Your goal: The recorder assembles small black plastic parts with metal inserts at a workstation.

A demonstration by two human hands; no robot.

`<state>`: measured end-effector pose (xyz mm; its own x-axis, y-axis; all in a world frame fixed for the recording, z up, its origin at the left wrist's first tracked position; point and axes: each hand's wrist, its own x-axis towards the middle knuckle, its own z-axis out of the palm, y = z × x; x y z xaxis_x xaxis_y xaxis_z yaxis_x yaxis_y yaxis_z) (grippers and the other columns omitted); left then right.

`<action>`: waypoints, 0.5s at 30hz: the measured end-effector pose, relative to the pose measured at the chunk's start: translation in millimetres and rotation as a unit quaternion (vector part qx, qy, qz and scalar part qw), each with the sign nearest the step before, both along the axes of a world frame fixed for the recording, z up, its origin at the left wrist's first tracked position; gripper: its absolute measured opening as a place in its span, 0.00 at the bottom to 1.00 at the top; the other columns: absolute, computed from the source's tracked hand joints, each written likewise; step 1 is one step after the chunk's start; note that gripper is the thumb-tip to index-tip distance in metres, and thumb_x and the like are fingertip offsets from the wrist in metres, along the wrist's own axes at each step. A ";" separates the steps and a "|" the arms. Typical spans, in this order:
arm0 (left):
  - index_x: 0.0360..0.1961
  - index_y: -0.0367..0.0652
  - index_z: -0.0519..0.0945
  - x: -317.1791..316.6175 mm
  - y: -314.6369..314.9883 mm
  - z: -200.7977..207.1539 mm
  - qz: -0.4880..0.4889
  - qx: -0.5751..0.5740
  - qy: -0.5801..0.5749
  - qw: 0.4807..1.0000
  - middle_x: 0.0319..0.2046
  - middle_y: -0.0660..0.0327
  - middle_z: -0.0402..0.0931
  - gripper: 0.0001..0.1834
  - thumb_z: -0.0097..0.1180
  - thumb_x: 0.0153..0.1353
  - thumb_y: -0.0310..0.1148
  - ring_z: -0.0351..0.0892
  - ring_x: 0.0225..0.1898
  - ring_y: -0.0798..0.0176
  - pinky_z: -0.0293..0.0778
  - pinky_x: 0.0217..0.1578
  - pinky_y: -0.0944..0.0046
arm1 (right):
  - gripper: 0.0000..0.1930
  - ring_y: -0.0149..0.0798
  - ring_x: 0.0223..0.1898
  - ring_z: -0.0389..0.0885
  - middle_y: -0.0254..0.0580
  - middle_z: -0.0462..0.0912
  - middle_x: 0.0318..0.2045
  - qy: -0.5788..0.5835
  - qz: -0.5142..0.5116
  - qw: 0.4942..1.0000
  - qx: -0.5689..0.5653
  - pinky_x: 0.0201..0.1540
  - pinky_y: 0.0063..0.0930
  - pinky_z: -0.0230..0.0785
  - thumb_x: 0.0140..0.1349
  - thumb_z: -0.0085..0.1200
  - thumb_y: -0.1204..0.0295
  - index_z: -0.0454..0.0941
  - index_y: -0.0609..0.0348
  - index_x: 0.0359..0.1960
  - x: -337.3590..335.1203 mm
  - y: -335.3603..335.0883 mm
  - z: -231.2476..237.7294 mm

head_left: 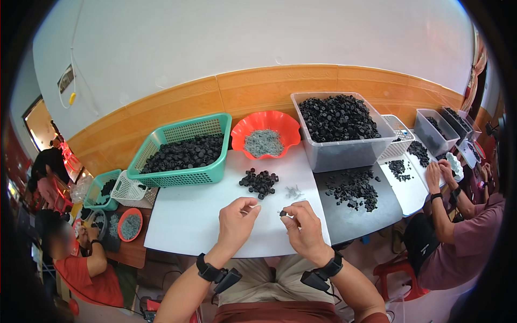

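Between the thumb and fingertips of my right hand [302,226] is a small black plastic part [283,213], with a bit of something metallic at its end. Beside it, a short gap away, my left hand [237,222] has its thumb and fingers brought together; whatever they may hold is hidden. Just beyond my hands on the white board [188,215] lies a loose pile of black plastic knobs [259,183]. To the right of that pile are several small silvery screws [293,192].
Along the wall stand a green basket [183,180] of black parts, a scalloped red bowl [237,132] of screws and a clear bin [344,153] full of black pieces. Small black parts [355,189] cover a dark board at right. Seated people work on both sides.
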<state>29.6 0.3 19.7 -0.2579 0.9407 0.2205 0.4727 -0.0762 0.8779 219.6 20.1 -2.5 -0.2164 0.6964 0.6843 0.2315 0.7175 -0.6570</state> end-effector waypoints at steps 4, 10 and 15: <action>0.45 0.38 0.85 -4.3 15.0 -7.6 -0.005 0.053 0.156 0.986 0.41 0.53 0.85 0.14 0.66 0.58 0.31 0.85 0.37 0.54 0.80 0.40 0.57 | 0.10 0.30 0.26 0.78 0.43 0.76 0.40 0.018 0.025 0.999 -0.029 0.26 0.22 0.73 0.63 0.60 0.83 0.76 0.65 0.45 0.5 -0.2 -1.2; 0.46 0.42 0.85 2.7 26.3 -7.4 -0.010 0.032 0.269 0.963 0.43 0.54 0.84 0.14 0.65 0.59 0.33 0.84 0.41 0.48 0.79 0.42 0.52 | 0.09 0.27 0.26 0.77 0.42 0.75 0.40 0.024 0.035 0.998 -0.045 0.24 0.19 0.74 0.64 0.59 0.83 0.76 0.66 0.45 2.1 0.2 -1.5; 0.44 0.41 0.87 3.9 35.7 -11.6 -0.006 0.056 0.301 0.952 0.40 0.54 0.85 0.14 0.65 0.58 0.35 0.85 0.39 0.49 0.79 0.42 0.53 | 0.09 0.26 0.26 0.76 0.41 0.75 0.40 0.029 0.041 0.997 -0.054 0.24 0.19 0.74 0.65 0.58 0.83 0.76 0.66 0.45 2.5 -0.1 -0.8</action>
<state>33.5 36.0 8.1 -0.0430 0.9043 0.4247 0.8858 -0.1621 0.4348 222.1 19.9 -3.3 -0.2369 0.7479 0.6201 0.1342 0.6574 -0.7415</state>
